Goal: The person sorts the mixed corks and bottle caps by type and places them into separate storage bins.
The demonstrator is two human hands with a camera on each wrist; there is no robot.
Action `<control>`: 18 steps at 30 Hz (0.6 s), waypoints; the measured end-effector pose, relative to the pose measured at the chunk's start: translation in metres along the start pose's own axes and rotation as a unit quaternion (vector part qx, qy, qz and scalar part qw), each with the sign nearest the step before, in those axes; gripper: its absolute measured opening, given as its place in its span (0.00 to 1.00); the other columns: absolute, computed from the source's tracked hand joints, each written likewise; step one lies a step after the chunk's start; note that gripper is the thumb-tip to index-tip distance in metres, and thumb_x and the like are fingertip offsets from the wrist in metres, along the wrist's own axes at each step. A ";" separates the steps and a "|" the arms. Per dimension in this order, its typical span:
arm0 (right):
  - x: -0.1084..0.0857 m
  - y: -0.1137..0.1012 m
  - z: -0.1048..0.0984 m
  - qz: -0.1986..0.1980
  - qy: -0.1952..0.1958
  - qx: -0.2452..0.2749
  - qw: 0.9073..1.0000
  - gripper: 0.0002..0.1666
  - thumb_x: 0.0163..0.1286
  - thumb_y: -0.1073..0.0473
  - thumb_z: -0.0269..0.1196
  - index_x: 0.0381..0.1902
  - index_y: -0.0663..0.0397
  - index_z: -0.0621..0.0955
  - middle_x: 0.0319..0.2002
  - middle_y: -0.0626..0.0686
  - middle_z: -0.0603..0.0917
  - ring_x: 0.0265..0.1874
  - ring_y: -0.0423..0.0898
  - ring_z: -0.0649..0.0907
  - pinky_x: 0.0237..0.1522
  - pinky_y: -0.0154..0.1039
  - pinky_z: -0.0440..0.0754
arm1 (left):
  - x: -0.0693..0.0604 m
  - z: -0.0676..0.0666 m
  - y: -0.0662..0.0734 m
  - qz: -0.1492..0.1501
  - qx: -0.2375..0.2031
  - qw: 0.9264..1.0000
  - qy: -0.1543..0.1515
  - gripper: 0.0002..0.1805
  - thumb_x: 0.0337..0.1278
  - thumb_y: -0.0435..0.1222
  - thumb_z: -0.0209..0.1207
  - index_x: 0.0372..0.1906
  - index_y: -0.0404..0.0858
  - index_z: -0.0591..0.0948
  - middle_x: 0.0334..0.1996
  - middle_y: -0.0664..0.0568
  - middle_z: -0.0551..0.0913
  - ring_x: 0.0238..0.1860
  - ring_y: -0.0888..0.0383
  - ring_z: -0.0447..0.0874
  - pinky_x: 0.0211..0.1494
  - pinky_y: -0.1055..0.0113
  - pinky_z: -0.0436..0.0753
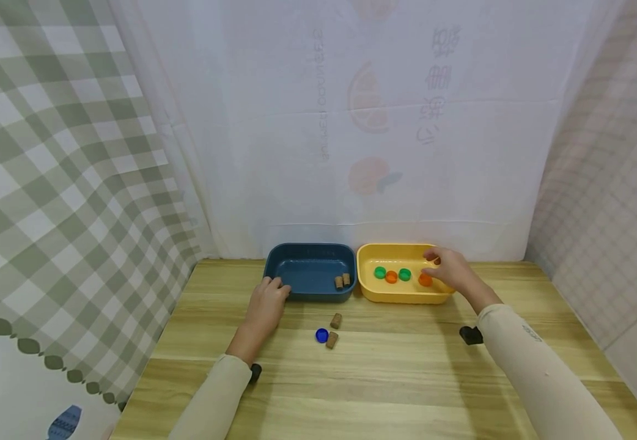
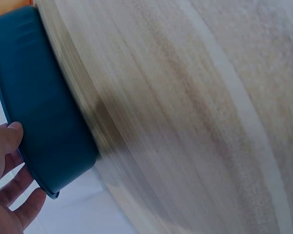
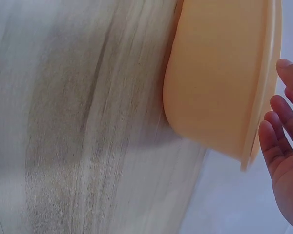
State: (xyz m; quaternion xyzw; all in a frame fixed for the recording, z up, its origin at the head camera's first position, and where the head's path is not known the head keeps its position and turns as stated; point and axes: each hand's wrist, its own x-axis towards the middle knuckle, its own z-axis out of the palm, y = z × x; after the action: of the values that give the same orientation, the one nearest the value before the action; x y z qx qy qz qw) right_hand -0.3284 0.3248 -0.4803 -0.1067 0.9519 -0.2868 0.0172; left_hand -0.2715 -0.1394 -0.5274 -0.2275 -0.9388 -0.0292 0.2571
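Observation:
My left hand holds the rim of the dark blue bin at its front left corner. In the left wrist view, the thumb lies against the outside of that rim and the other fingers reach behind it. Two corks stand in the bin's right part. My right hand hovers over the right end of the yellow bin, thumb and fingers apart. Below the thumb lies an orange cap. Green caps and another orange cap lie further left in this bin.
On the wooden table, in front of the bins, are a blue cap and two corks. A white cloth hangs behind the bins. Checked cloth hangs at the left side, and another cloth at the right.

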 end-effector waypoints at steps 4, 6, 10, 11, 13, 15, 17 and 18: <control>-0.002 -0.003 0.001 0.002 0.003 0.011 1.000 0.26 0.71 0.60 0.68 0.61 0.70 0.78 0.57 0.71 0.81 0.55 0.67 0.80 0.57 0.61 0.81 | 0.000 -0.001 0.000 0.003 -0.001 1.000 0.002 0.04 0.62 0.32 0.68 0.36 0.42 0.91 0.30 0.49 0.83 0.29 0.52 0.74 0.30 0.61 0.79; -0.004 -0.005 0.003 0.001 0.004 0.019 1.000 0.26 0.71 0.60 0.68 0.61 0.70 0.78 0.58 0.70 0.81 0.55 0.66 0.80 0.57 0.61 0.81 | 0.000 -0.001 0.000 0.003 -0.002 1.000 0.003 0.04 0.62 0.32 0.68 0.36 0.42 0.91 0.30 0.49 0.83 0.29 0.52 0.74 0.30 0.61 0.79; -0.009 -0.012 0.006 -0.013 0.011 0.023 1.000 0.26 0.71 0.60 0.68 0.62 0.69 0.79 0.58 0.69 0.82 0.55 0.66 0.80 0.56 0.61 0.81 | 0.000 -0.002 0.001 0.001 -0.001 1.000 0.001 0.04 0.63 0.32 0.67 0.36 0.42 0.91 0.31 0.49 0.84 0.29 0.51 0.74 0.31 0.61 0.80; -0.010 -0.014 0.007 -0.018 0.014 0.022 0.999 0.26 0.71 0.60 0.68 0.62 0.69 0.79 0.58 0.69 0.82 0.54 0.66 0.81 0.56 0.61 0.82 | 0.000 -0.002 0.001 0.000 -0.001 1.000 0.000 0.04 0.63 0.32 0.67 0.36 0.42 0.91 0.31 0.49 0.84 0.29 0.51 0.74 0.31 0.61 0.80; -0.013 -0.017 0.008 -0.023 0.021 0.023 0.999 0.25 0.71 0.60 0.68 0.61 0.68 0.79 0.58 0.69 0.82 0.54 0.66 0.81 0.55 0.60 0.83 | 0.000 -0.002 0.001 -0.001 -0.001 1.000 -0.001 0.05 0.63 0.31 0.67 0.37 0.42 0.91 0.32 0.48 0.85 0.30 0.51 0.75 0.32 0.61 0.80; -0.017 -0.021 0.010 -0.027 0.027 0.024 0.999 0.25 0.71 0.61 0.68 0.61 0.67 0.79 0.58 0.68 0.82 0.55 0.65 0.81 0.54 0.60 0.83 | 0.000 -0.002 0.001 -0.003 -0.002 1.000 -0.002 0.05 0.63 0.31 0.67 0.37 0.42 0.92 0.32 0.48 0.85 0.30 0.51 0.75 0.32 0.61 0.80; -0.021 -0.025 0.011 -0.031 0.038 0.028 0.998 0.24 0.70 0.61 0.69 0.61 0.67 0.79 0.57 0.67 0.83 0.54 0.65 0.82 0.53 0.59 0.84 | 0.000 -0.002 0.001 -0.003 -0.003 1.000 -0.002 0.05 0.63 0.31 0.67 0.37 0.42 0.92 0.32 0.48 0.85 0.30 0.51 0.75 0.32 0.60 0.80; -0.023 -0.027 0.012 -0.033 0.043 0.031 0.998 0.24 0.70 0.61 0.69 0.61 0.66 0.79 0.57 0.67 0.83 0.54 0.64 0.82 0.52 0.59 0.84 | 0.000 -0.002 0.001 -0.003 -0.003 1.000 -0.001 0.05 0.63 0.31 0.67 0.37 0.42 0.92 0.32 0.48 0.85 0.30 0.51 0.75 0.32 0.60 0.80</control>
State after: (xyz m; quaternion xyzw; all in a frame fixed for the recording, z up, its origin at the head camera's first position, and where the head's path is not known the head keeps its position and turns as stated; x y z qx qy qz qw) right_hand -0.2999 0.3015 -0.4765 -0.1250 0.9384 -0.3207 -0.0301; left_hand -0.2702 -0.1394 -0.5259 -0.2254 -0.9396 -0.0327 0.2556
